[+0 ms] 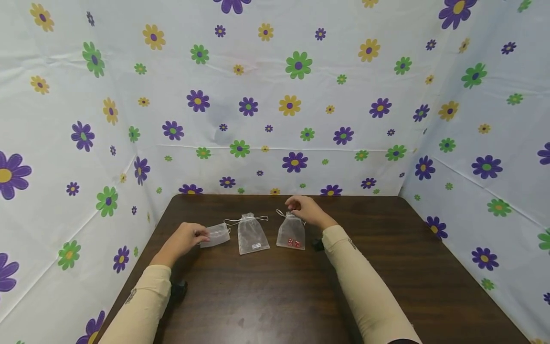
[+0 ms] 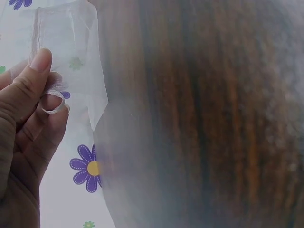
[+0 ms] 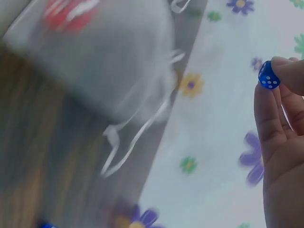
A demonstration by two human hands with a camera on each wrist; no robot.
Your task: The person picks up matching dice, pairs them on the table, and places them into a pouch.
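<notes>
My left hand (image 1: 185, 241) pinches a small sheer white drawstring bag (image 1: 217, 234) between thumb and fingers. In the left wrist view that bag (image 2: 80, 52) hangs flat, with a loop of its cord by the fingertips. At the far part of the table, my right hand (image 1: 310, 211) is over the neck of a sheer bag (image 1: 284, 228) with red dice (image 1: 294, 242) inside. The right wrist view shows a blue die (image 3: 269, 77) with white pips pinched between thumb and fingers. Between the hands lies another sheer bag (image 1: 249, 233) holding white dice (image 1: 256, 246).
A dark wooden table (image 1: 258, 296) stands against flower-printed white cloth (image 1: 275, 95) at the back and sides. White drawstrings (image 1: 262, 218) spread from the middle bag's neck. A small blue object (image 3: 48, 225) shows at the bottom edge of the right wrist view.
</notes>
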